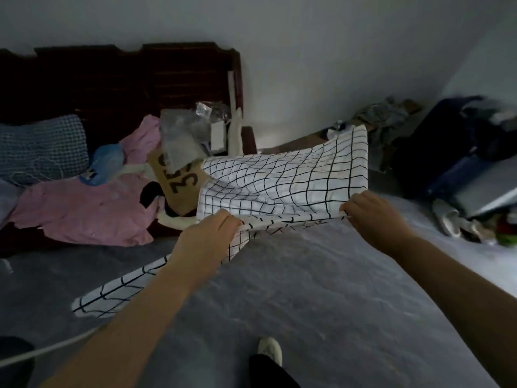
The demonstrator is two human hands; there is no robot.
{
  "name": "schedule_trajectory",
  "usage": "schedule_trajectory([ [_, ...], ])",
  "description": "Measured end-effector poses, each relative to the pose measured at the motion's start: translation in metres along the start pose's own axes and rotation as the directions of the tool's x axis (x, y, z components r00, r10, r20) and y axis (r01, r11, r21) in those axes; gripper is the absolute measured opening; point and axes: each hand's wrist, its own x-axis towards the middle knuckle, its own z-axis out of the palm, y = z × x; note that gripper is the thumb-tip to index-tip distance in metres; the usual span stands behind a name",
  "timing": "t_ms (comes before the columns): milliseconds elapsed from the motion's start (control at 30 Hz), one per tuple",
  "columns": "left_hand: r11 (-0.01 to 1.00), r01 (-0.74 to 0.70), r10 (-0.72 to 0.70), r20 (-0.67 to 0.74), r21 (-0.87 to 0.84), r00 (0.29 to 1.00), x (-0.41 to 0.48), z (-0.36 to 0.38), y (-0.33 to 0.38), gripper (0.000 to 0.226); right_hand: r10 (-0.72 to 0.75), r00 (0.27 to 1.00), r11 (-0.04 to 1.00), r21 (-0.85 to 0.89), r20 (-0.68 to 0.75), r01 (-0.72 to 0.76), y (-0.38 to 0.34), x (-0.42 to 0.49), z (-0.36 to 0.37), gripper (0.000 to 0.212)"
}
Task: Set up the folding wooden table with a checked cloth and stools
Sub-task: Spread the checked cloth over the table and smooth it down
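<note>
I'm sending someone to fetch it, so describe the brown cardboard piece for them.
Find the dark wooden frame against the white wall, with pink fabric heaped before it. The cardboard piece lies at the heap's right edge, beside the checked cloth. Only it is flat, brown and printed with large black characters.

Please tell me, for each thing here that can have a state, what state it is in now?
checked cloth: partly unfolded, near edge held by both hands, one end trailing low.
left hand: grips the cloth's near edge.
right hand: pinches the same edge.
pink fabric: crumpled, lying loose.
</note>
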Motion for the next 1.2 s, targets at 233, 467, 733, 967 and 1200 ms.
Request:
schedule_trajectory([
  [233, 0.983, -0.075, 0.076, -0.003, -0.167, 0.997, -0.092, -0.003, 0.065, 0.007, 0.084, 0.996, 0.995, -0.048, 0.01, -0.083, -0.067, -0.145, -0.035, 0.031],
  [467, 0.967, -0.095, 0.112, 0.06, -0.235, 0.992, -0.202, -0.03, 0.131, 0.022, 0.145, 0.987, 0.989, -0.032, 0.064, -0.144, -0.149, -0.274, -0.067, 0.022],
  [733, 0.982, -0.074, 0.104, 0.17, -0.172, 0.98, -0.289, -0.06, 0.19, 0.013, 0.161, 0.982, 0.986, 0.017, 0.1, -0.164, -0.214, -0.377, -0.091, 0.028],
  [967, 0.994, -0.071, 0.085, 0.159, -0.087, 0.984, -0.355, -0.095, 0.271, 0.027, 0.088, 0.994, 0.994, 0.05, 0.071, -0.092, -0.238, -0.469, -0.109, 0.033],
  [1200, 0.998, -0.041, 0.048, 0.166, -0.046, 0.985, -0.404, -0.114, 0.369, 0.03, 0.112, 0.976, 0.986, 0.098, 0.187, -0.132, -0.245, -0.581, -0.138, 0.038],
])
